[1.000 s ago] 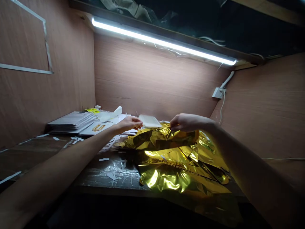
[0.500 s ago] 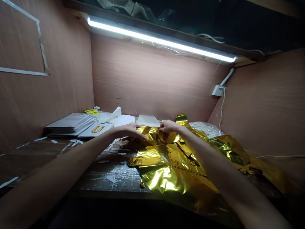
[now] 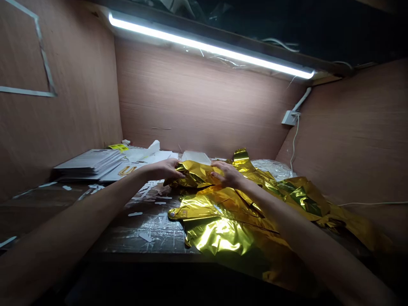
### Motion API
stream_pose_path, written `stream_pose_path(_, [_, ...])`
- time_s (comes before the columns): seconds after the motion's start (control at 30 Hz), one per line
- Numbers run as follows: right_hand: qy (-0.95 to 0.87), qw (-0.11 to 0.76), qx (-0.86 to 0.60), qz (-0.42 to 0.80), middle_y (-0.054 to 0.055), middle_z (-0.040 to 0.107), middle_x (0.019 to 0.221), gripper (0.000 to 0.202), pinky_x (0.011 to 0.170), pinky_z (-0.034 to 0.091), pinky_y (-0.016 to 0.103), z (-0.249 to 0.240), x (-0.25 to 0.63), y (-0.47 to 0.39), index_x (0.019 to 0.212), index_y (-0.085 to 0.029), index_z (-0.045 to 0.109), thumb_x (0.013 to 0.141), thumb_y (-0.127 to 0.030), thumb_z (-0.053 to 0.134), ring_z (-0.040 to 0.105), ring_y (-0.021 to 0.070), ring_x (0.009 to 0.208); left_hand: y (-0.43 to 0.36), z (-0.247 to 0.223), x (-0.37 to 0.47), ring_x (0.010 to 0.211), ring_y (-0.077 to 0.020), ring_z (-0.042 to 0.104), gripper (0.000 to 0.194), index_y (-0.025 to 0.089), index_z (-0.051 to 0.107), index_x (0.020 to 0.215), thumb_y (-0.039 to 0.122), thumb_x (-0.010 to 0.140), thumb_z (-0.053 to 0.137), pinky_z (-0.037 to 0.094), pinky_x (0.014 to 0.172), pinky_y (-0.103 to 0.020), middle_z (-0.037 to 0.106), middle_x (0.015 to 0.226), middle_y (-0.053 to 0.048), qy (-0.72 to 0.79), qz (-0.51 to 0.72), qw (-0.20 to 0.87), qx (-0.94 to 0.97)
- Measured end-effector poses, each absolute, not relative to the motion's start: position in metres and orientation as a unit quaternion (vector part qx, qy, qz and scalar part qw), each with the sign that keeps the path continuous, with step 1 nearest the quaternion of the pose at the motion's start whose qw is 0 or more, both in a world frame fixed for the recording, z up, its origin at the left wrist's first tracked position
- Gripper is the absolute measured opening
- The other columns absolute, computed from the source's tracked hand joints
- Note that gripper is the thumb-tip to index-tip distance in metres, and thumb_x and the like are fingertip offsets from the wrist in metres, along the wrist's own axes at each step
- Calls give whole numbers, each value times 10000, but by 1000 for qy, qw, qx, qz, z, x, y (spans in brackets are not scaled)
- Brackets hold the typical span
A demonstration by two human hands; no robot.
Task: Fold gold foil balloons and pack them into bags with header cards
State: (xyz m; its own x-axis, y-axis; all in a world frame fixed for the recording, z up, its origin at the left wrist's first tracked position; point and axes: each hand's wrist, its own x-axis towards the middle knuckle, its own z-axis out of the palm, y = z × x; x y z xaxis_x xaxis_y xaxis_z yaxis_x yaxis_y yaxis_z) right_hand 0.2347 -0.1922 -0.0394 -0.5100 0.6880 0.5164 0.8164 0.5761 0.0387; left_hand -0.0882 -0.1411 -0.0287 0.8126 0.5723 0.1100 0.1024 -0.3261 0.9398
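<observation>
A folded gold foil balloon (image 3: 196,173) spans the space between my two hands. My left hand (image 3: 167,168) is closed on its left end, thumb toward me. At the other end, my right hand (image 3: 227,173) grips it with thumb and fingers. Below lie more flat gold foil balloons (image 3: 219,236), spread over the table's front edge, one with a small printed tab at its left. Further gold foil (image 3: 299,197) heaps up to the right, behind my right forearm.
On the left stands a stack of white packets (image 3: 87,163), beside a card with a gold U (image 3: 127,171). Small white strips (image 3: 145,236) are scattered over the plastic-covered table (image 3: 121,236). A translucent box (image 3: 196,157) sits behind my hands, with clear plastic (image 3: 269,168) at the back right.
My right hand has opened out from a fist to a thumb-and-finger grip. The foil between my hands is now stretched wider and flatter, and my left hand has shifted slightly left.
</observation>
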Motion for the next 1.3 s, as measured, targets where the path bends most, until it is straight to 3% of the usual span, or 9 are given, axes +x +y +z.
stream_pose_path(0.1, [-913,218,-303,-164,144,680,1320,465,1093,473,442,-45,225,-217,1378,-160,565,983,-405,600,619,263,1249,-140,-29,-85,1042,-243,708,465,173,736,1163,314,740,866,536,936,-332,752,1176,-122,209,223,534,788])
stream_pose_path(0.2, [-919,196,-256,-227,173,617,1417,641,1113,457,462,-52,215,-226,1471,-110,467,931,-388,672,561,305,1327,-147,-26,-82,1050,-237,701,452,176,732,1166,325,759,860,535,940,-329,750,1170,-117,196,224,530,794])
stream_pose_path(0.37, [-877,157,-330,-312,154,698,1289,439,993,495,405,-70,209,-213,1426,-96,515,989,-97,484,653,249,1172,-163,-22,-75,987,-225,706,404,167,729,1110,328,761,855,553,890,-328,754,1098,-110,185,220,536,794])
stream_pose_path(0.5, [-862,137,-361,-328,97,759,1039,334,847,464,357,-74,208,-216,1330,-98,595,1007,-122,514,676,216,934,-167,-21,-71,964,-211,704,377,177,715,1090,320,767,846,558,865,-322,747,1076,-95,181,219,514,809])
stream_pose_path(0.63, [-854,145,-370,-335,49,727,876,104,766,378,346,-69,207,-225,979,-156,700,972,-174,598,605,205,817,-171,-18,-68,974,-212,699,410,191,689,1130,306,769,845,557,854,-328,734,1091,-88,184,204,493,825])
stream_pose_path(0.8, [-822,183,-419,-339,69,697,821,193,724,309,346,-64,213,-228,790,-158,669,947,-152,557,554,200,777,-168,-17,-70,934,-219,717,683,204,630,1294,239,667,901,564,773,-307,743,1074,-93,203,204,488,824])
stream_pose_path(0.93, [-816,158,-447,-331,104,711,858,187,740,316,360,-62,221,-228,823,-139,693,913,-124,530,577,224,811,-162,-16,-76,683,-173,687,1042,172,380,1559,235,658,899,475,580,-237,733,813,-20,282,194,451,824])
stream_pose_path(1.1, [-808,90,-488,-319,156,732,935,245,767,337,391,-58,224,-228,891,-111,721,912,-100,477,610,258,837,-157,-14,-78,805,-204,721,1223,175,138,1638,261,678,892,513,693,-273,760,894,-68,307,171,468,811])
stream_pose_path(1.3, [-779,120,-540,-296,154,737,925,236,777,349,385,-58,225,-229,892,-126,731,882,-110,496,632,259,845,-148,-26,-73,812,-230,734,1162,157,326,1570,306,596,941,543,727,-318,784,936,-110,355,214,414,810])
